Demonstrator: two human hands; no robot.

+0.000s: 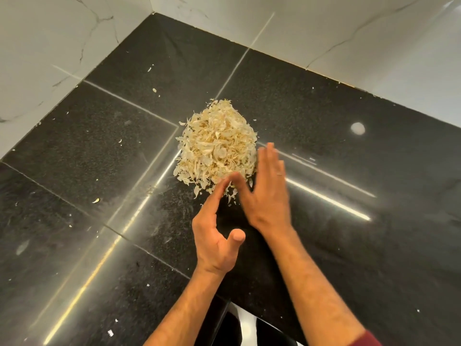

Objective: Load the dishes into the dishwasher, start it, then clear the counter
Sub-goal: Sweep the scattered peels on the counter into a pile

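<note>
Head view: left hand (214,236) and right hand (268,193), fingers straight, flank garlic-peel pile (217,146) on counter (87,151).

A heap of pale, papery peelings (216,148) sits at the centre of the frame on a black speckled counter (349,245), in a corner formed by white marble-patterned walls (45,46) along the upper left and upper right. Two bare hands reach in from the bottom edge. The left hand (217,233), fingers straight and thumb spread, points at the heap's near edge. The right hand (268,191), flat and blurred, stands against the heap's right side. Loose flakes (96,200) dot the counter at left. A dark red sleeve (366,339) shows at lower right.
</note>
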